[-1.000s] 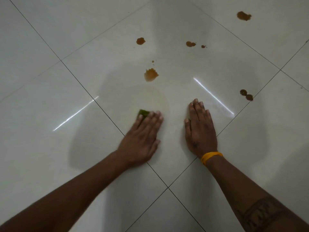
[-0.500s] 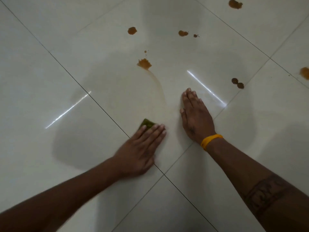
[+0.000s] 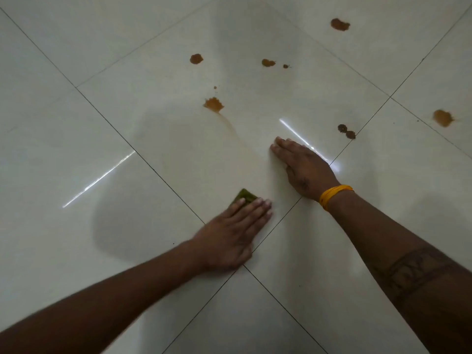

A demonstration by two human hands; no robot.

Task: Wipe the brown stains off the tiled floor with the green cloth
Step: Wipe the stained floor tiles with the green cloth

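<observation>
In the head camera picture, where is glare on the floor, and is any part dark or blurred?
Head view: two bright glare streaks on the glossy white tiled floor, one beside the right hand; soft shadow around the left hand; dim forearms.

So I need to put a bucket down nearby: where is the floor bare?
Bare tile lies left of the left hand and green cloth, and at the near edge between both forearms. Crowded: beyond the right hand, where brown stains dot the tiled floor.
</observation>
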